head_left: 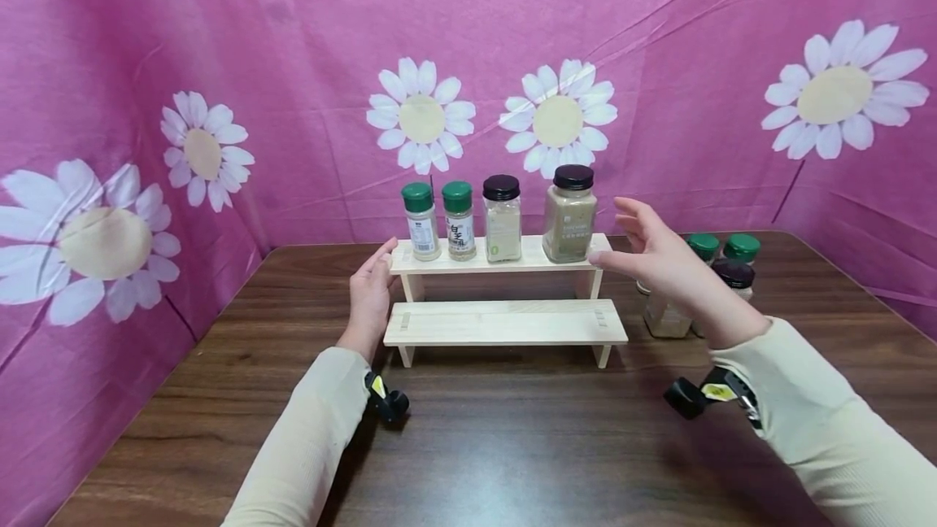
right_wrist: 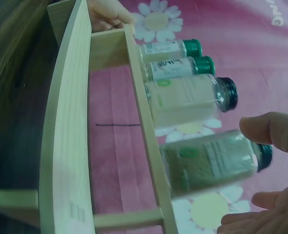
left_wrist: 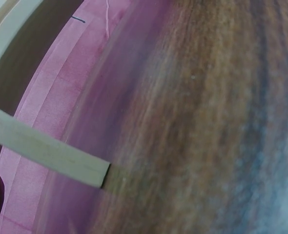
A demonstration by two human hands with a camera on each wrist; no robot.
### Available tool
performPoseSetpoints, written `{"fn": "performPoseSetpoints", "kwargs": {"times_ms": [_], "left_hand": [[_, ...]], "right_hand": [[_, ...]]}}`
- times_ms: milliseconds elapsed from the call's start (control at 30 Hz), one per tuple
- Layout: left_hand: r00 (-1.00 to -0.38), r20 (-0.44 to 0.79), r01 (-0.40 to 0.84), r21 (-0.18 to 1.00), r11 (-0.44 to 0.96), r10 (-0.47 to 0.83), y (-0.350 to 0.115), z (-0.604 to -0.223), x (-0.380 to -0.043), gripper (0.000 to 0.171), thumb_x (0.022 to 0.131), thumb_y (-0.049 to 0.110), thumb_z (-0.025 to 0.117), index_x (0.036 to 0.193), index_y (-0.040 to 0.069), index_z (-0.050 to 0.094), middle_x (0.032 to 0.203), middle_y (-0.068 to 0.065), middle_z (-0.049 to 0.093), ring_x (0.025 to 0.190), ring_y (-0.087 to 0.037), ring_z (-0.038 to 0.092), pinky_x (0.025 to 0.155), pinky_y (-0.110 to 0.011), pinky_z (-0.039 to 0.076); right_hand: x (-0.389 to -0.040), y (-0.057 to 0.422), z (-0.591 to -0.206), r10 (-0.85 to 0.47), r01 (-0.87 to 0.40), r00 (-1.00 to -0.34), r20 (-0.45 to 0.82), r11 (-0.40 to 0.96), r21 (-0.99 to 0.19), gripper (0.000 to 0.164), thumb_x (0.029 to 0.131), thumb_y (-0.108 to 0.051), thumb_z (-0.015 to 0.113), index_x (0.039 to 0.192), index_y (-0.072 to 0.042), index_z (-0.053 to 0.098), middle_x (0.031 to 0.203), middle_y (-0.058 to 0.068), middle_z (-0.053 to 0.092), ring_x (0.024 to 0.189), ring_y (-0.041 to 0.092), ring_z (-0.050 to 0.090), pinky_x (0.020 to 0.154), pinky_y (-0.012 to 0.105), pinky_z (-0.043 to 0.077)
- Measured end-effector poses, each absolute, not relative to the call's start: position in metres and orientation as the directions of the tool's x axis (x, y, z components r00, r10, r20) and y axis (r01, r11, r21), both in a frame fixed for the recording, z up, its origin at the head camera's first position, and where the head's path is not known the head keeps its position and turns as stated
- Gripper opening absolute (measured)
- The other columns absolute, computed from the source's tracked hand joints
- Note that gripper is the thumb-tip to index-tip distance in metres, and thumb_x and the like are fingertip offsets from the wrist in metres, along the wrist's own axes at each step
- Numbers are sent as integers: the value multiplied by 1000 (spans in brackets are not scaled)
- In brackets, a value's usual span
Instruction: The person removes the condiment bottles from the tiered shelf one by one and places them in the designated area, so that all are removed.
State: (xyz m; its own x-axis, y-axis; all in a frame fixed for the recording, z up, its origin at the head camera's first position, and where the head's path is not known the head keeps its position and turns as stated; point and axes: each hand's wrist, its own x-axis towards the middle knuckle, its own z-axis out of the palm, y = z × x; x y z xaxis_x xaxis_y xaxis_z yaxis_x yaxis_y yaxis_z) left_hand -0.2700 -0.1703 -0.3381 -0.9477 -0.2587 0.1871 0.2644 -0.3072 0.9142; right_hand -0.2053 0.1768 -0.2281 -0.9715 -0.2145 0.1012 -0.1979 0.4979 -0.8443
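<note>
A two-tier pale wooden rack (head_left: pixel 505 324) stands on the table. On its upper tier stand two green-capped spice shakers (head_left: pixel 421 226) (right_wrist: pixel 173 69), a black-capped jar of pale powder (head_left: pixel 502 222) and a larger black-capped jar of greenish-brown powder (head_left: pixel 570 218). My left hand (head_left: pixel 371 295) holds the rack's left end at the upper tier; only a dark sliver of it enters the left wrist view. Just right of the larger jar (right_wrist: pixel 210 161), my right hand (head_left: pixel 662 263) has its fingers and thumb spread, with nothing between them.
Several more jars, with green caps (head_left: pixel 742 247) and a black cap (head_left: pixel 733 272), stand at the right, partly behind my right hand and wrist. The lower tier bears no jars. Behind the brown wooden table (head_left: pixel 512 446) hangs a pink cloth (head_left: pixel 307 47) with white flowers.
</note>
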Motion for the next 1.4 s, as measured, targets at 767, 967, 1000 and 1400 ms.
{"fn": "performPoseSetpoints", "kwargs": {"times_ms": [767, 967, 1000, 1400], "left_hand": [[-945, 201, 270, 924, -270, -257, -171, -337, -268, 41, 93, 6, 37, 132, -1, 49, 133, -21, 49, 88, -1, 62, 85, -24, 51], [-944, 196, 271, 920, -283, -265, -169, -337, -268, 40, 93, 7, 39, 131, -1, 50, 130, -19, 52, 87, -2, 63, 80, -20, 52], [-944, 197, 271, 919, -286, -264, -169, -337, -268, 41, 93, 7, 39, 131, -1, 50, 130, -20, 52, 87, -3, 63, 80, -20, 52], [-948, 187, 262, 917, -300, -256, -170, -337, -268, 40, 93, 8, 40, 131, 0, 51, 132, -19, 51, 88, -2, 62, 82, -20, 51]], "right_hand": [[-242, 126, -255, -4, -180, -981, 196, 406, -896, 96, 76, -13, 72, 147, -11, 7, 142, 19, 35, 129, 33, 33, 109, 49, 27], [-244, 118, -260, 132, -177, -959, 253, 421, -890, 87, 74, -14, 73, 144, -12, 21, 137, 15, 44, 123, 31, 42, 106, 46, 32], [-244, 117, -261, 146, -175, -955, 258, 425, -888, 86, 73, -15, 73, 143, -12, 23, 136, 14, 45, 122, 30, 43, 105, 46, 33], [-245, 112, -257, 198, -184, -935, 293, 436, -881, 80, 70, -10, 75, 137, -9, 33, 128, 13, 53, 114, 28, 49, 100, 43, 39]]}}
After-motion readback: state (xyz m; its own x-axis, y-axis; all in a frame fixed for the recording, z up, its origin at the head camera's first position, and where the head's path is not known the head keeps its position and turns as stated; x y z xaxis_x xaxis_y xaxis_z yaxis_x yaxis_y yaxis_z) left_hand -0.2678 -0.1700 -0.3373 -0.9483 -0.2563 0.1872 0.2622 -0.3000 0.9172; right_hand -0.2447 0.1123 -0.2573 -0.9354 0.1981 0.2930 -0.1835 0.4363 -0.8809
